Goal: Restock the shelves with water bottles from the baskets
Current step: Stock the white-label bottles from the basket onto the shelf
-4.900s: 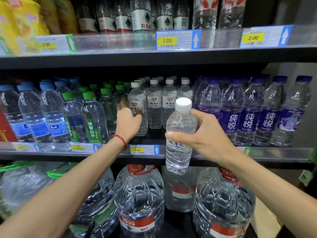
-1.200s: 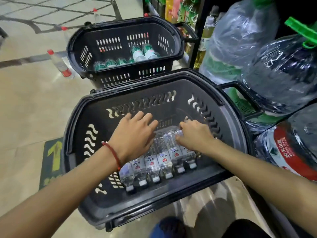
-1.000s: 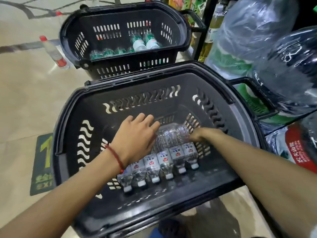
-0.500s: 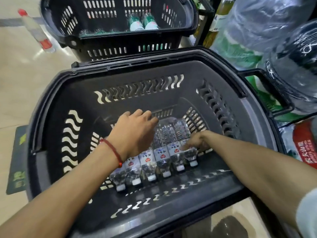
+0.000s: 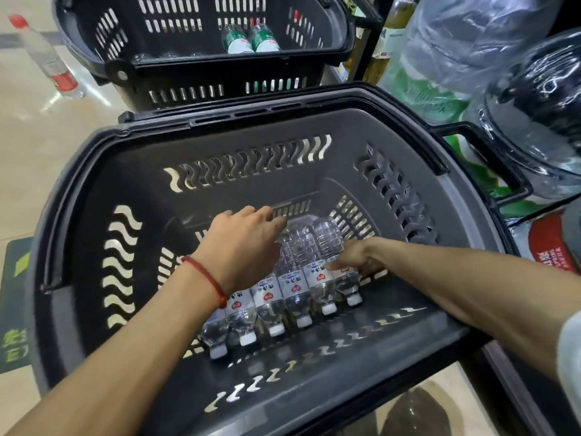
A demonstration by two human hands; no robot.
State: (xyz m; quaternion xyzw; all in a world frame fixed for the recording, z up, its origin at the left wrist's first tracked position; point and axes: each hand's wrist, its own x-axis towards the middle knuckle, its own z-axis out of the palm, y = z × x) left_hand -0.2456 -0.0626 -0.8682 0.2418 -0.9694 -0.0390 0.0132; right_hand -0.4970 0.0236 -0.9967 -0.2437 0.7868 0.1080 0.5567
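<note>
**Water bottles**: 6 white caps counted, so 6 small clear bottles. They lie on their sides in 1 row on the floor of the near basket, flank to flank. Caps point toward the person, and the white labels with a red mark face up. The row sits right of the basket's middle and runs slantwise, with its left end nearer the person.

**Left hand**: palm down over the far halves of the row's left bottles, knuckles up, fingers bent down past them. The fingertips are hidden, so I cannot tell whether they grip anything. A red cord circles that wrist.

**Right hand**: low at the right end of the row. Thumb and fingers are curled round the rightmost bottle at its label.

**Near basket:** dark plastic with wavy slots in its walls and a loop handle on its right side.

**Far basket**: black with straight slots, just behind the near one. 2 green-labelled bottles lie inside, side by side.

**Floor, left:** 1 red-capped bottle, clear with a red label, apart from both baskets. A green floor sticker sits beside the near basket.

**Right side:** large water jugs packed close together, plus 1 red-labelled jug lower down.
</note>
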